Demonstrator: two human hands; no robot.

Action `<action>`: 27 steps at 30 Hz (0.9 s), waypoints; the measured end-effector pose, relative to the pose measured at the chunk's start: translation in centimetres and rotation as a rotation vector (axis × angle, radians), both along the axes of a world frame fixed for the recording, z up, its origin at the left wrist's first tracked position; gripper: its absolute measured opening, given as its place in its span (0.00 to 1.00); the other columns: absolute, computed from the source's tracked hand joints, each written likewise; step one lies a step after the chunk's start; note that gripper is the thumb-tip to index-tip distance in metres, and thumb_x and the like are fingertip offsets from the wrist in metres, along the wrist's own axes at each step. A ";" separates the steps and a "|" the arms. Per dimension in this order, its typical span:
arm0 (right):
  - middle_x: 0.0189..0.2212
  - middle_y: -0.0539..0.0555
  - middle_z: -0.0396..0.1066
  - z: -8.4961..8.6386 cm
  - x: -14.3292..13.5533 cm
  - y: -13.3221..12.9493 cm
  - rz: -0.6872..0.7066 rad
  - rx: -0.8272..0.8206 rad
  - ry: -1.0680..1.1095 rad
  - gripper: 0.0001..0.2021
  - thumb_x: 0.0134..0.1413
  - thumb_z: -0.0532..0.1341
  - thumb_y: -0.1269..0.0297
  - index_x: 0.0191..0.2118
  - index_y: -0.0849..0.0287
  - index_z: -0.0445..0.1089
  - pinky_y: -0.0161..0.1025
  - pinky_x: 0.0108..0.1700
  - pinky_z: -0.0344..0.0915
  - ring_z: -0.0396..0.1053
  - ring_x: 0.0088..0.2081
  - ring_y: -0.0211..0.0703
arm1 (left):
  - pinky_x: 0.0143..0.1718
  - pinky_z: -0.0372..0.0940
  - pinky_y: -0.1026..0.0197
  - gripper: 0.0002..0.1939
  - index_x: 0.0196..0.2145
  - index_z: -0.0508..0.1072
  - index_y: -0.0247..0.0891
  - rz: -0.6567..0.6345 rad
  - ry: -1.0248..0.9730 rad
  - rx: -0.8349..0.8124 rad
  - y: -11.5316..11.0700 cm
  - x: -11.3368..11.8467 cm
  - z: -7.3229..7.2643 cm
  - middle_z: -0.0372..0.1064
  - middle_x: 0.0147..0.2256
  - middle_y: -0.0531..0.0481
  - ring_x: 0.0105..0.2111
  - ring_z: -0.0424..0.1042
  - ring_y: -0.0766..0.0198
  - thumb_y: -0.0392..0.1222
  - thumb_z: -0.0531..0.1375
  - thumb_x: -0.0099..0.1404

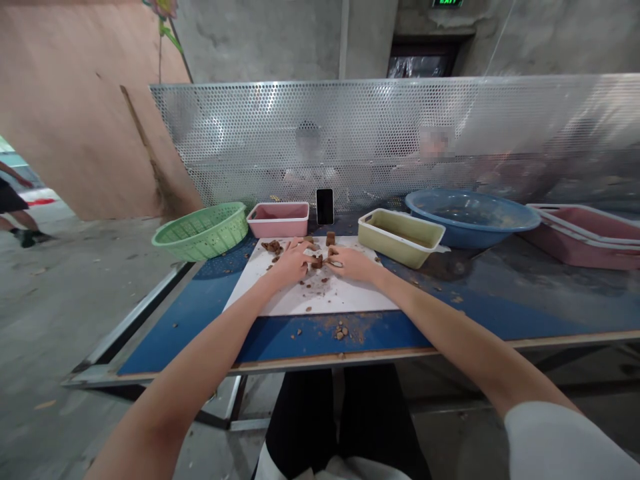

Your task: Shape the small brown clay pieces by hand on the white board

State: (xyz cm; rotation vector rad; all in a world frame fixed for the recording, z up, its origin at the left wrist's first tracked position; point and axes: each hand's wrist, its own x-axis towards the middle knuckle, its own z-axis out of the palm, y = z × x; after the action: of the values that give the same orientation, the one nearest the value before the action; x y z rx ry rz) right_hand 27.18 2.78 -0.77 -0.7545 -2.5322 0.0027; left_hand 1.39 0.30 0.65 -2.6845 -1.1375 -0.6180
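Observation:
Over a white board [280,305] on the blue table, my two hands meet at a small dark-brown clay-like lump [317,262]. My left hand [294,263] comes from the left, its fingertips closed on the lump's left side. From the other side my right hand [352,263] has thumb and forefinger pinched together at its right edge. Just beyond the fingers stands a brown block [331,238], with another brown piece [309,239] partly hidden behind my left hand. A crumbly brown clump [273,247] lies on the board's left. Crumbs dot the board.
Behind the board stand a green basket [200,233], a pink bin [279,221], a phone [325,207], a yellow-green bin [400,239], a blue basin [465,220] and stacked pink bins [590,237]. A perforated metal panel [370,133] rises behind. Pebbles [341,331] lie near the front edge.

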 end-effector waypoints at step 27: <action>0.35 0.57 0.81 0.3 -0.8 -0.3 0.054 -0.176 0.050 0.17 0.73 0.58 0.61 0.35 0.59 0.81 0.39 0.41 0.64 0.73 0.35 0.44 | 0.66 0.59 0.37 0.27 0.53 0.83 0.45 -0.018 -0.045 0.079 -0.6 0.1 0.2 0.68 0.60 0.42 0.60 0.60 0.46 0.25 0.56 0.64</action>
State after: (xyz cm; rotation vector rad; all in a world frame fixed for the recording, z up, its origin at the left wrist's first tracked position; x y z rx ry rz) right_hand 26.43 2.44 -0.50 -0.7433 -2.5267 0.2630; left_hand 1.50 -0.34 0.81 -2.6299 -1.0775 -0.7142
